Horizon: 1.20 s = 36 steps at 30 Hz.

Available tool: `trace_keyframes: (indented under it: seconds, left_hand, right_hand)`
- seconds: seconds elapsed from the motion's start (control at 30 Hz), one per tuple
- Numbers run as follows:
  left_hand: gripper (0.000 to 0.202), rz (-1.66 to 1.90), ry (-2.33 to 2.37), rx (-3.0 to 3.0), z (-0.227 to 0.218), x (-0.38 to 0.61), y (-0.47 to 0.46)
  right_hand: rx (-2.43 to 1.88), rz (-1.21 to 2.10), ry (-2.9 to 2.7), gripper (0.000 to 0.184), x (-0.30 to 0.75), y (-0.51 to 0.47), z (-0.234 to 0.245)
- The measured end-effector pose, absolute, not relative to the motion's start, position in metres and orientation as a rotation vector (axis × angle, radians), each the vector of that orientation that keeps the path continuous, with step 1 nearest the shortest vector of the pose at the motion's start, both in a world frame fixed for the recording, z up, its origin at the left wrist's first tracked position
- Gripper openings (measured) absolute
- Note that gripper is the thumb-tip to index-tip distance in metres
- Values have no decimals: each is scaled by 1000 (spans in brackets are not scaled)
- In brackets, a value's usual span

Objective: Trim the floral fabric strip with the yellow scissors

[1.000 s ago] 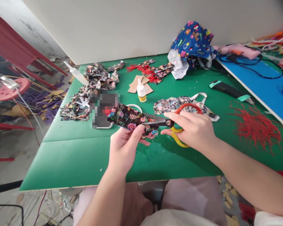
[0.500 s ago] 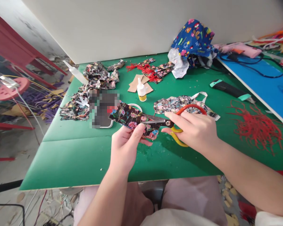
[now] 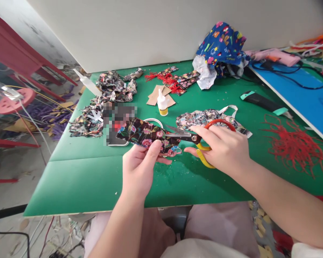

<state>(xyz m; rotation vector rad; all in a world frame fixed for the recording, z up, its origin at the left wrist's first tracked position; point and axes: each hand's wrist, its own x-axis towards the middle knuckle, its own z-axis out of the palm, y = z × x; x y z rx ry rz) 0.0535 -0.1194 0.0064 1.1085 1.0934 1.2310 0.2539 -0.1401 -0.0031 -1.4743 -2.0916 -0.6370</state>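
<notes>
My left hand pinches a strip of black floral fabric between thumb and fingers, holding it just above the green table. My right hand grips scissors with red and yellow handles. Their blades are slightly parted and point left into the fabric's right end.
A small glue bottle stands on cardboard pieces behind the fabric. Floral scraps pile at the left, red threads lie at the right. A teal-ended tool, a blue patterned cloth bundle and a blue board are at the back right.
The fabric strip has shifted slightly left in my left hand, and the scissor blades have opened a little at its right end.
</notes>
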Motion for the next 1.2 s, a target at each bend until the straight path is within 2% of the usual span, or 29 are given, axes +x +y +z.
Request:
trace_keyframes:
  seconds: [1.2]
  left_hand:
    - [19, 1168, 1144, 1058, 6, 56, -120]
  right_hand:
    - [-1489, -691, -2125, 34, 253, -143, -2]
